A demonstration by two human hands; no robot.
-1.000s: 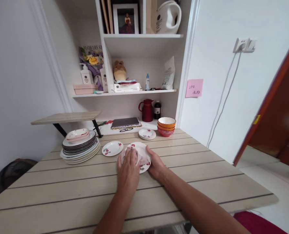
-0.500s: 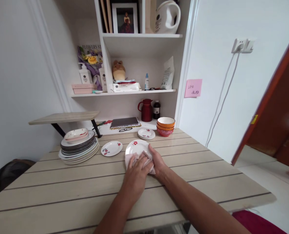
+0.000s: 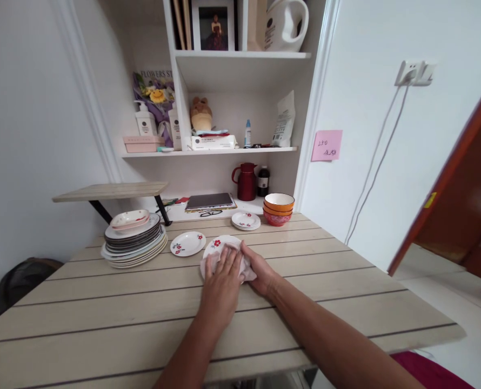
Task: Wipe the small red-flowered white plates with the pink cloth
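A white plate with red flowers [image 3: 212,246] is in front of me, low over the table. My right hand [image 3: 260,269] grips its right rim, thumb on top and the other fingers mostly hidden below. My left hand [image 3: 223,281] presses a pale pink cloth [image 3: 246,268] onto the plate's face, fingers stretched over the fabric. The cloth covers much of the plate and hangs over its near edge. Just left of it lies another flowered plate [image 3: 188,243]. Behind it sits a small stack of matching plates [image 3: 246,220].
At the left stands a tall stack of plates [image 3: 135,246] beside a low wooden riser [image 3: 111,190]. Stacked bowls [image 3: 278,209] are at the back right. Behind are a laptop [image 3: 209,201], glasses [image 3: 211,213], a red jug [image 3: 247,182] and a dark bottle [image 3: 264,181].
The plate has shifted slightly left and is turned a little. My left hand has slid the cloth up over the plate, its fingers now straighter. My right hand keeps hold of the rim.
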